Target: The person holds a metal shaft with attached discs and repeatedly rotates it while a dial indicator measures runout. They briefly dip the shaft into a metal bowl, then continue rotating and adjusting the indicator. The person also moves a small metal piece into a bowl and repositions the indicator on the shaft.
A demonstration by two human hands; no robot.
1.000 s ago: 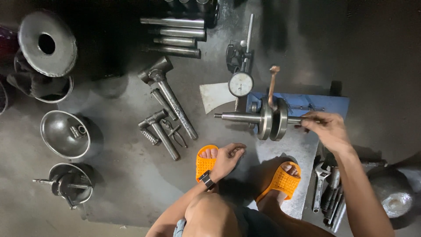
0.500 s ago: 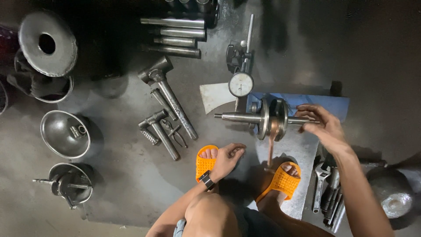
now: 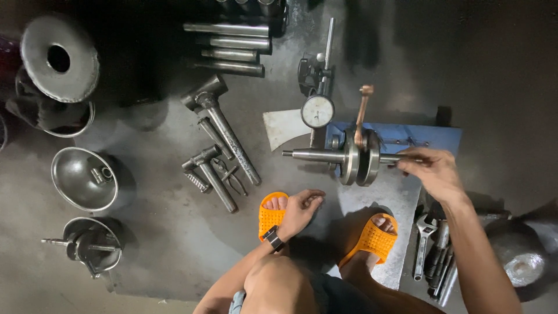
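Observation:
A steel crankshaft with two round webs lies across a blue stand. Its copper-coloured connecting rod points up, away from me. My right hand pinches the shaft's right end. A dial gauge on a dark stand sits just left of the rod. My left hand rests on my left foot in an orange sandal, with a watch on the wrist, fingers loosely curled and holding nothing.
Two hammers and pliers lie on the grey floor at left centre. Steel rods lie at the top. Metal bowls with parts stand at the left. Wrenches lie by my right foot.
The connecting rod has swung around the shaft: up a second ago, down toward me half a second ago, and up again now. My right hand stays on the shaft end.

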